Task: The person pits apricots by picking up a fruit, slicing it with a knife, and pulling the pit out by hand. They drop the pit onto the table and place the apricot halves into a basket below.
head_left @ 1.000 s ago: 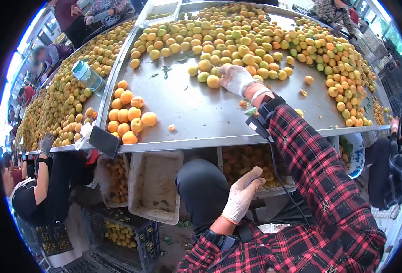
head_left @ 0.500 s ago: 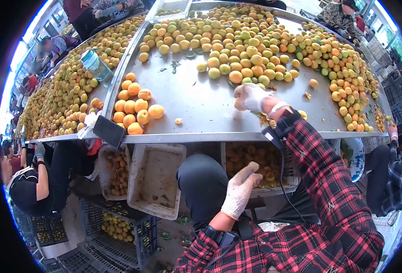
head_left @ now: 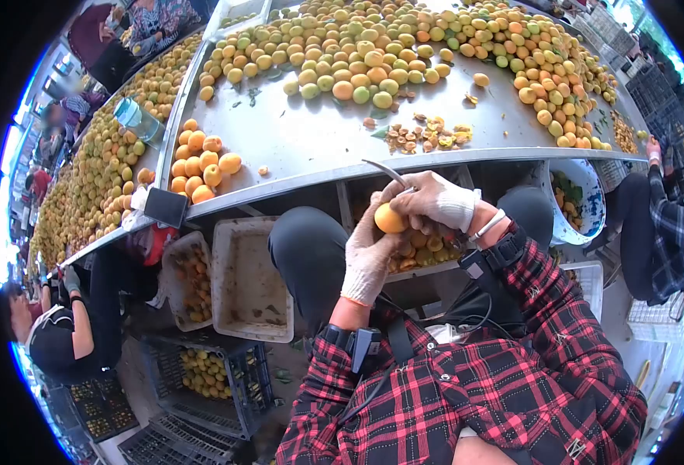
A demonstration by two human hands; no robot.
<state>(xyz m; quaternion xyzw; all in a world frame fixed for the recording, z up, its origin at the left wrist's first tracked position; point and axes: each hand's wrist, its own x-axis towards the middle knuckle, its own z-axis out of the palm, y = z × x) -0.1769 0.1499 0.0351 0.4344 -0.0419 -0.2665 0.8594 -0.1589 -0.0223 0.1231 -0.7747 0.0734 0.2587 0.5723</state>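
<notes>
Both my hands wear whitish gloves and meet above my lap, in front of the table edge. My left hand (head_left: 366, 260) is closed around an orange-yellow apricot (head_left: 391, 219). Close against the fruit, my right hand (head_left: 441, 200) grips a thin curved metal blade (head_left: 384, 168) that points up and left; its handle is hidden in the fingers. Below the hands, a crate of apricots (head_left: 423, 256) is partly covered by them. Just beyond the table edge lies a small heap of split apricot pieces and pits (head_left: 429, 135).
The metal table (head_left: 280, 139) carries a large pile of apricots (head_left: 357, 58) and a smaller orange group (head_left: 201, 164). A phone-like dark slab (head_left: 165, 207) and a bottle (head_left: 138, 120) are at left. Below stand a white tub (head_left: 253, 279) and a bucket (head_left: 577, 201). Other people sit around.
My right hand has come back from the table to my left hand, and the curved blade now shows in it. My left hand has risen and now holds an apricot. The view has shifted.
</notes>
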